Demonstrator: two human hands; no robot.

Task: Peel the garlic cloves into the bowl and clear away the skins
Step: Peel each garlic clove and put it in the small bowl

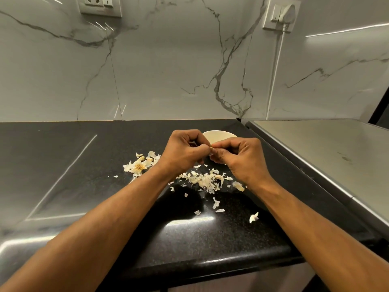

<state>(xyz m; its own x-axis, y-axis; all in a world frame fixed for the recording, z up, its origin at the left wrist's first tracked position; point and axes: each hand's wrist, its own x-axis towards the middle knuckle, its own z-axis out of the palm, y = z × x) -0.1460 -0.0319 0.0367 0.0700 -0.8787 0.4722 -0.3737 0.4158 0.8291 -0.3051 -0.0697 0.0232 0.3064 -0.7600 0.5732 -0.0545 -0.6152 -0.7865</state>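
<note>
We find the left hand (182,151) and the right hand (240,160) raised together above the black counter (210,239), fingers of both curled and pinching one small garlic clove (211,149) between their tips, most of it hidden by the fingers. Just behind the hands stands the pale bowl (220,136), its contents hidden from us. We note loose skins (205,180) scattered on the counter beneath the wrists, a spent garlic root base (139,166) lying left of them.
</note>
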